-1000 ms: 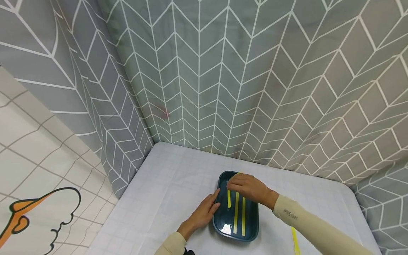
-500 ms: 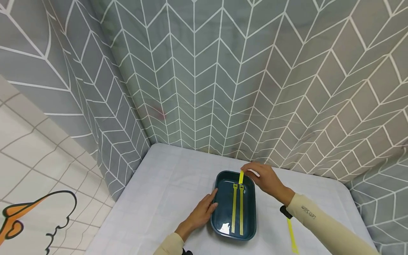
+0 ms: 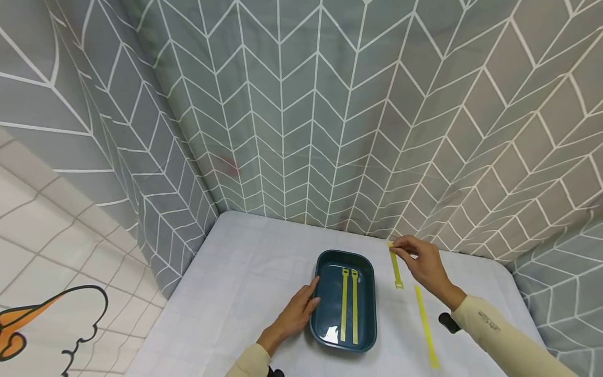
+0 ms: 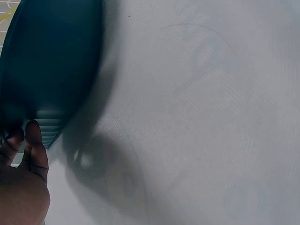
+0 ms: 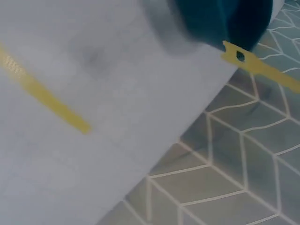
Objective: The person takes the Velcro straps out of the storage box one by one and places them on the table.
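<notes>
Right hand [image 3: 426, 268] pinches a flat yellow slotted strip [image 3: 396, 272] beside a glossy dark-teal tray

From the head view, we see the right hand's fingers closed narrowly on the strip's far end, to the right of the rounded rectangular tray [image 3: 326, 319]. The left hand [image 3: 294, 314] rests extended fingers against the tray's left side. Inside the tray, we find two parallel yellow strips [image 3: 344, 306]. Another long yellow strip [image 3: 426, 327] lies on the white-covered worktop [image 3: 254, 262], near the right forearm.

From the left wrist view, we see fingertips touching the tray's outer wall at a ribbed part.

From the right wrist view, we see the pinched strip's slotted end near the tray; we cannot tell whether it touches the worktop.
</notes>
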Demonstrator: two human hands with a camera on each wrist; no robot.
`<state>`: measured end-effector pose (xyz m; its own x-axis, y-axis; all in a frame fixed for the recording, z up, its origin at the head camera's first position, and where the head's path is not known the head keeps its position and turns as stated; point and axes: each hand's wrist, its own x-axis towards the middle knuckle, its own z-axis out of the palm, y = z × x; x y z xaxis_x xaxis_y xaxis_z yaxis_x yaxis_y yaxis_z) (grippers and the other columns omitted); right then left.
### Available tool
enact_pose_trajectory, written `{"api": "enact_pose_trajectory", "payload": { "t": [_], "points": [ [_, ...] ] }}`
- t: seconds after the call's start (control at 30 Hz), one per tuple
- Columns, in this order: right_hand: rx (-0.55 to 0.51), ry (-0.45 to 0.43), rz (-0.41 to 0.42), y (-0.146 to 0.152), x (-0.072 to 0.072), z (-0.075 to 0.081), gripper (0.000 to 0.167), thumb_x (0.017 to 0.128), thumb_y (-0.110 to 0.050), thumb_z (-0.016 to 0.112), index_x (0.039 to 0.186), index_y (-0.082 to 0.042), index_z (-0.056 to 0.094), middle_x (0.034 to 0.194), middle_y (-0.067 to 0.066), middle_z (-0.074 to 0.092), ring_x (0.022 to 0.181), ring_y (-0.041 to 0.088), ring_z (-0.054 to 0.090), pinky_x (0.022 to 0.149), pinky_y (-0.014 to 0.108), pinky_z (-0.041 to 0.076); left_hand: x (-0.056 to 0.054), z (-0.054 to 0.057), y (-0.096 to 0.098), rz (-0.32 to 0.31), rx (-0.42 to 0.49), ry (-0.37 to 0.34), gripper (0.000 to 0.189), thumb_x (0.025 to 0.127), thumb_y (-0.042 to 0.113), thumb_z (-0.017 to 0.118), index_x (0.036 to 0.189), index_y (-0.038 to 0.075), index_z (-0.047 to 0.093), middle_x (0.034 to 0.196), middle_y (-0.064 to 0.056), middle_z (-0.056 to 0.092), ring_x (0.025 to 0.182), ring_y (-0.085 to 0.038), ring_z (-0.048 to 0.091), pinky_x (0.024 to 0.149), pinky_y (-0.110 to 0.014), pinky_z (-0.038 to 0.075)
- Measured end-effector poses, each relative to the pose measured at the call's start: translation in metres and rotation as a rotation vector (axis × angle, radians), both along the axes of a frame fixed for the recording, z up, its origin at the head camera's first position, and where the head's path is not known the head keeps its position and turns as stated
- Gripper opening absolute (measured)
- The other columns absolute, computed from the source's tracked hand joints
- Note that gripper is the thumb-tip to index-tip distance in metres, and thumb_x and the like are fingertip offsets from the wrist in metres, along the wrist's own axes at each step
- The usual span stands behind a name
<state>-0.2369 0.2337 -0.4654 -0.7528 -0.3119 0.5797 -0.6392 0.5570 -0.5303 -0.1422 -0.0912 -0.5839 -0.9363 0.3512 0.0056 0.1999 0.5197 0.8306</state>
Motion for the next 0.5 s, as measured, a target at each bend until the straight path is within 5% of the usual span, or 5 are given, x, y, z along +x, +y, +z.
{"api": "enact_pose_trajectory", "payload": {
  "t": [0.2,0.33,0.5],
  "points": [
    [0.012,-0.106,-0.131,0.013,0.010,-0.015,0.020,0.080,0.006,0.078,0.092,-0.007,0.069,0.083,0.005,0.074,0.079,-0.009,0.065,0.073,0.004,0.047,0.000,0.001,-0.001,-0.005,-0.004,0.003,0.058,0.109,0.033,0.040,0.160,0.008,0.023,0.137,-0.011,0.054,0.118,-0.020,0.053,0.110,-0.046,0.040],
    [0.022,-0.294,-0.254,0.019,0.020,-0.027,0.012,0.087,-0.006,0.077,0.096,-0.003,0.069,0.087,0.010,0.075,0.076,-0.003,0.067,0.068,0.009,0.050,0.000,0.002,-0.001,-0.002,-0.004,-0.002,0.058,0.109,0.032,0.040,0.160,0.008,0.023,0.136,-0.012,0.054,0.117,-0.019,0.052,0.110,-0.046,0.041],
    [-0.021,-0.550,-0.352,0.027,0.031,-0.043,0.024,0.091,-0.014,0.075,0.104,0.006,0.069,0.090,0.016,0.075,0.072,0.005,0.069,0.068,0.026,0.058,0.000,0.002,-0.001,-0.003,-0.010,0.002,0.058,0.109,0.031,0.041,0.159,0.008,0.024,0.136,-0.012,0.054,0.117,-0.019,0.052,0.110,-0.045,0.041]
  ]
}}
